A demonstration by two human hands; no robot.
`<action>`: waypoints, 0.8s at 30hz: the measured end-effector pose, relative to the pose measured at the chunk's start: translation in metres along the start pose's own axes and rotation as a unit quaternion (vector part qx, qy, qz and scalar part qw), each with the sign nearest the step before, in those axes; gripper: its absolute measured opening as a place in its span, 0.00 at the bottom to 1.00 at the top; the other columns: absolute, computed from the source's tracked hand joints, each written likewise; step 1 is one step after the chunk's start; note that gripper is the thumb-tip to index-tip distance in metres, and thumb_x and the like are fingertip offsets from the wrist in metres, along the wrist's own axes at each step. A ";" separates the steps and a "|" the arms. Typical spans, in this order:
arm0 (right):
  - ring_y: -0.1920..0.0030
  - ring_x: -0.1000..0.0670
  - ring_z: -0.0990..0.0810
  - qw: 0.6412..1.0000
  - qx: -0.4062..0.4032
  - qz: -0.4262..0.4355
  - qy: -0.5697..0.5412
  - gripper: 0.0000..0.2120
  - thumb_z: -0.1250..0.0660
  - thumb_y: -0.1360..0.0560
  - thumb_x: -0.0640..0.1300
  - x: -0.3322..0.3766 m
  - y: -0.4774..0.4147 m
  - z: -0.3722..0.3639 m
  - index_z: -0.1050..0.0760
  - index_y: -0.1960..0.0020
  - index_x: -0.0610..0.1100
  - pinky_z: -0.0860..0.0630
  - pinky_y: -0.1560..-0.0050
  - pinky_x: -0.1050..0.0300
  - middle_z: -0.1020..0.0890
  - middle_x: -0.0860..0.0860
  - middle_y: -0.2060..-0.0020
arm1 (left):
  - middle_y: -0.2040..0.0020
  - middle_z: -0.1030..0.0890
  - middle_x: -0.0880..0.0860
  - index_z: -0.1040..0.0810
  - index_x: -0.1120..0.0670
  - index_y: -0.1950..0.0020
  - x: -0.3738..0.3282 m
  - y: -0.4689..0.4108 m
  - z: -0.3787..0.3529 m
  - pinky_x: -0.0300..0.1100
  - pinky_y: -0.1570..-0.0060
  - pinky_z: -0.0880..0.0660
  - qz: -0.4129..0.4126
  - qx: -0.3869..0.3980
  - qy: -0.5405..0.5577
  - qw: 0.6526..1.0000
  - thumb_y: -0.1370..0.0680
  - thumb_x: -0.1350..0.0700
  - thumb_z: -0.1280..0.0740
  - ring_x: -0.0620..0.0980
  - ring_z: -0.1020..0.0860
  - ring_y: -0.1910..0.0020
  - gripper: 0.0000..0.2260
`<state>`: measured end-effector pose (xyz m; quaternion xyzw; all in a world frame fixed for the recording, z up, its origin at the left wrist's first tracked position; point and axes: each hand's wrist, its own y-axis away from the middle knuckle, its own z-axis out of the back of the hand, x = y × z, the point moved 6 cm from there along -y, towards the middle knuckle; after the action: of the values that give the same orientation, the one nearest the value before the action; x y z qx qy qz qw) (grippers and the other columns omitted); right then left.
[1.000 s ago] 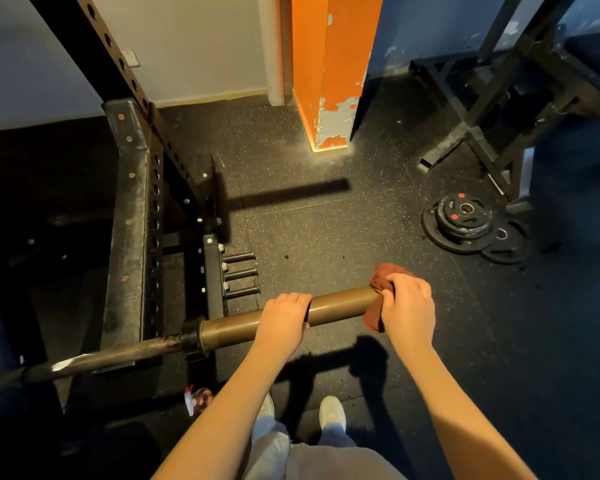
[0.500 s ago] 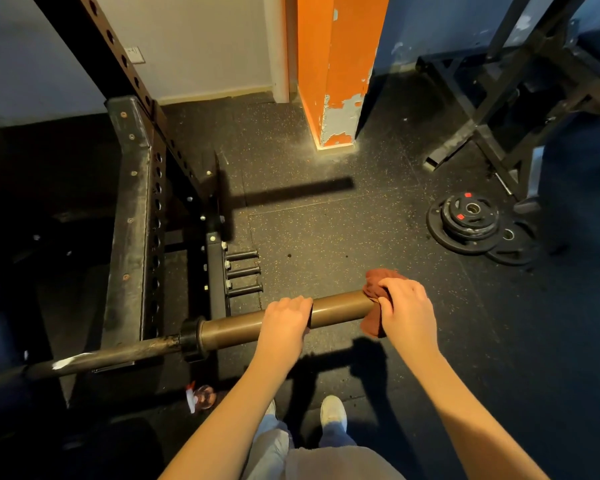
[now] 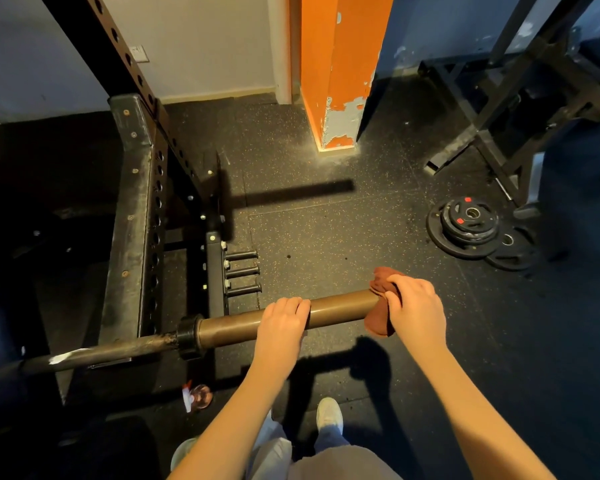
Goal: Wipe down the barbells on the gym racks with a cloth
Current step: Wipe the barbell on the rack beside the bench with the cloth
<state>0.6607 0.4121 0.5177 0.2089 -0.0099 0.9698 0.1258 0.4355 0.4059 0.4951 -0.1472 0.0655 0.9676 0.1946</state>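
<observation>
Lying where was the barbell [image 3: 340, 308]? (first speaker)

Across the black rack [image 3: 132, 216], its dark shaft running off to the left and its bronze sleeve sticking out past the rack's right edge, over the rubber floor [image 3: 326, 230]. (second speaker)

And the left hand [image 3: 281, 322]?

It gripped the bare sleeve about midway, fingers curled over the top of it.

The right hand [image 3: 416, 306]?

It was wrapped round the cloth [image 3: 378, 322], a rust-red rag bunched over the sleeve's outer end. The fingers were curled down on the fabric, and a fold of it hung below the bar. A strip of bare sleeve lay between the two hands.

What else was on the rack?

Three short pegs [image 3: 243, 271] stuck out of its lower right edge, beneath the sleeve.

And on the floor?

A stack of black weight plates [image 3: 465, 226] lay well to the right, near the foot of a second frame [image 3: 520, 98]. An orange pillar [image 3: 329, 64] with chipped paint stood at the floor's far edge, against the wall. A white shoe [image 3: 329, 415] showed below the bar.
</observation>
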 end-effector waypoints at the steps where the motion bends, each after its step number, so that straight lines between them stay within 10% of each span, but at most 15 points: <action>1: 0.42 0.43 0.27 1.000 -0.017 -0.025 -0.006 0.08 0.34 0.23 0.39 0.001 0.001 0.000 0.22 0.45 0.44 0.30 0.46 0.48 0.19 0.48 0.49 | 0.55 0.18 0.54 0.19 0.57 0.49 0.002 -0.001 0.001 0.46 0.59 0.23 0.000 -0.001 0.007 1.000 0.45 0.60 0.17 0.54 0.20 0.58 0.26; 8: 0.44 0.46 0.26 0.997 0.031 0.069 -0.018 0.10 0.33 0.24 0.39 0.015 0.008 -0.013 0.22 0.44 0.48 0.32 0.46 0.50 0.20 0.51 0.49 | 0.51 0.18 0.53 0.19 0.56 0.45 0.028 0.006 0.006 0.49 0.56 0.22 0.038 -0.002 0.020 0.999 0.35 0.59 0.21 0.54 0.20 0.54 0.19; 13: 0.46 0.43 0.26 1.000 -0.020 -0.021 0.001 0.09 0.34 0.25 0.37 0.019 0.005 -0.008 0.21 0.48 0.46 0.32 0.47 0.48 0.19 0.49 0.51 | 0.47 0.19 0.53 0.20 0.56 0.41 0.025 0.002 0.009 0.50 0.51 0.26 0.041 -0.004 0.038 0.998 0.30 0.59 0.24 0.55 0.22 0.50 0.18; 18: 0.45 0.47 0.25 0.989 0.075 0.128 -0.023 0.11 0.34 0.25 0.39 0.056 0.014 -0.030 0.21 0.44 0.48 0.32 0.44 0.50 0.19 0.53 0.48 | 0.51 0.18 0.53 0.19 0.56 0.45 0.026 0.009 0.006 0.49 0.56 0.23 0.021 -0.009 0.030 0.999 0.36 0.60 0.21 0.55 0.20 0.55 0.21; 24: 0.43 0.43 0.26 0.999 0.026 -0.006 -0.034 0.11 0.35 0.24 0.38 0.048 0.008 -0.027 0.21 0.44 0.46 0.34 0.40 0.49 0.18 0.49 0.47 | 0.49 0.18 0.52 0.19 0.55 0.43 0.027 0.012 0.010 0.48 0.52 0.22 0.005 -0.024 0.043 0.999 0.35 0.60 0.21 0.54 0.19 0.52 0.21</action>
<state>0.6055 0.4183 0.5133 0.2448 0.0122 0.9613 0.1262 0.4049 0.4064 0.4969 -0.1931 0.0511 0.9625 0.1835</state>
